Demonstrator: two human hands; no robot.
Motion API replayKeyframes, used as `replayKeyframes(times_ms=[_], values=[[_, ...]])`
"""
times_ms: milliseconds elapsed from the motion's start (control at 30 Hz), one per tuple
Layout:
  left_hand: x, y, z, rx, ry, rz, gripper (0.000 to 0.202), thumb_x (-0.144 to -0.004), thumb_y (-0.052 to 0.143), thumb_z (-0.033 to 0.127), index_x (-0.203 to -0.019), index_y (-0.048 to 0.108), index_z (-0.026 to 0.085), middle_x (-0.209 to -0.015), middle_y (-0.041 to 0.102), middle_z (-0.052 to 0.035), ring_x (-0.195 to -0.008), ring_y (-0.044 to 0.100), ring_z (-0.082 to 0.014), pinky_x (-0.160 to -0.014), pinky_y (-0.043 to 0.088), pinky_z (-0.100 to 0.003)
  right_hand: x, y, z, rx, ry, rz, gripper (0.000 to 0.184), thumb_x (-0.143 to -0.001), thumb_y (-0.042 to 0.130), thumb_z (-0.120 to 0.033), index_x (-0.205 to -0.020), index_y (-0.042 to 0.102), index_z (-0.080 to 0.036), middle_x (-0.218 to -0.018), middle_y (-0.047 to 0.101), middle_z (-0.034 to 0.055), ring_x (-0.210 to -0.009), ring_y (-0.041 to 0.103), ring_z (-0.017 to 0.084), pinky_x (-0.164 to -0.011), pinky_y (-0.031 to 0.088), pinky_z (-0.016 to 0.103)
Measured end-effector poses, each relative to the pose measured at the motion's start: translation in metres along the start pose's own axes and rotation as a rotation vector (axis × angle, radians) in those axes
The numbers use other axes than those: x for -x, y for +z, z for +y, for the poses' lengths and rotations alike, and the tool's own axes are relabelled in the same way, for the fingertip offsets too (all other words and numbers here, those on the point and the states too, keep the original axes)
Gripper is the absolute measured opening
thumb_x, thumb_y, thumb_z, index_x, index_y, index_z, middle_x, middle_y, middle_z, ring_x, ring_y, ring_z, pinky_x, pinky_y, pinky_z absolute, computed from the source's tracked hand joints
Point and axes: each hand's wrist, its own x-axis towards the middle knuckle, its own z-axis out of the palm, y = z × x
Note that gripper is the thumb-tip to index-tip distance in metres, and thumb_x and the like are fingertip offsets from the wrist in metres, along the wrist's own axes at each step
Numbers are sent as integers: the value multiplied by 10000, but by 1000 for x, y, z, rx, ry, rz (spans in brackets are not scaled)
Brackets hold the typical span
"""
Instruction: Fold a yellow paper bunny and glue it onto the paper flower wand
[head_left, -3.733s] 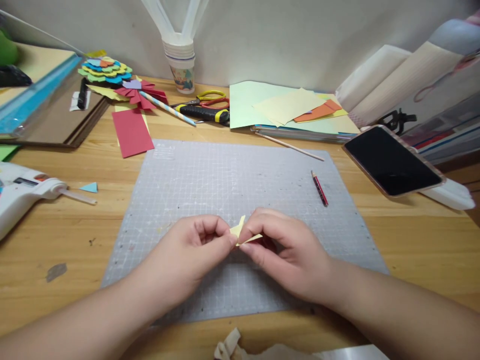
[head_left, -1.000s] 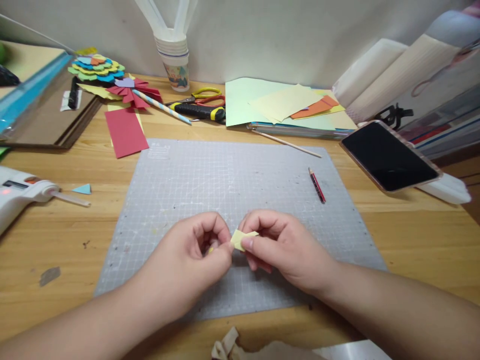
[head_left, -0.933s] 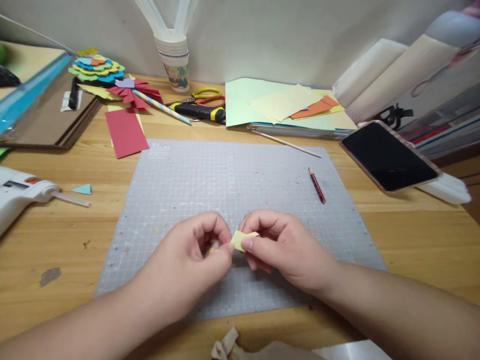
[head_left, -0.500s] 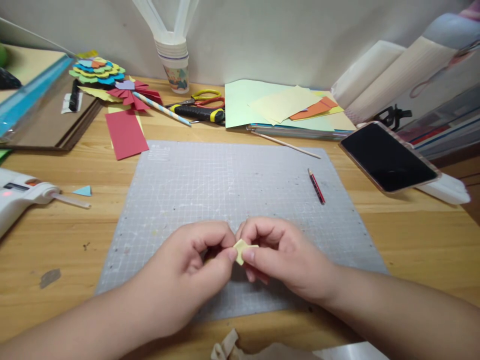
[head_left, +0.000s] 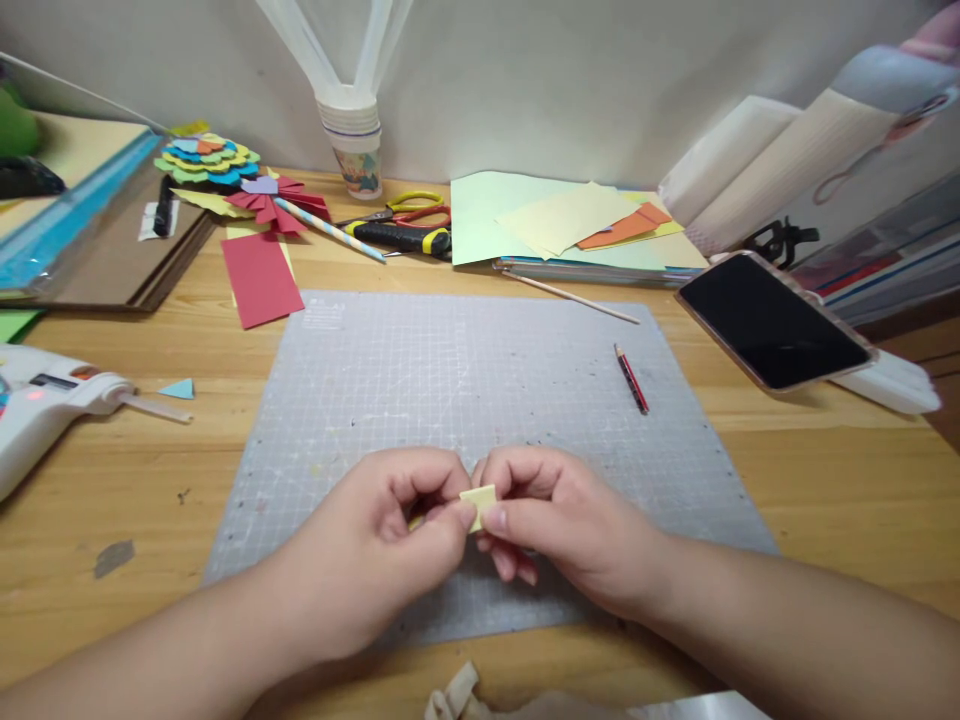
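Both hands meet over the near part of a grey cutting mat [head_left: 450,390]. Between them is a small pale yellow piece of paper [head_left: 478,505], which looks folded. My left hand [head_left: 409,545] pinches its left side between thumb and forefinger. From the right, my right hand [head_left: 559,520] pinches the other side, thumb pressed on the front. The curled fingers hide the back of the paper. A short red and black pencil [head_left: 631,380] lies on the mat at the right, apart from the hands.
A white glue gun [head_left: 56,400] lies at the left, near a blue paper scrap [head_left: 178,388]. Paper flowers [head_left: 206,160], red paper [head_left: 261,280], scissors [head_left: 420,205], a cutter [head_left: 397,236] and paper cups [head_left: 356,150] stand along the back. A phone [head_left: 776,320] rests at the right.
The yellow paper has turned in my fingers, from a pointed corner upward to a straight, flat upper edge. Both hands keep their pinch. The view has shifted slightly.
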Motion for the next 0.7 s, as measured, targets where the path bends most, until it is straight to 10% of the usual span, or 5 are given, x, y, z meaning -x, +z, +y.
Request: replayKeyframes(times_ms=[700], values=[[-3, -4, 1, -128, -33, 41, 240, -797, 514, 334, -602, 466, 202, -564, 390, 71, -554, 332, -93, -514, 299, -216, 1, -2, -3, 148, -5, 43, 171, -777, 629, -312, -700, 525, -200, -537, 509, -65, -460, 438, 70, -459, 342, 207]])
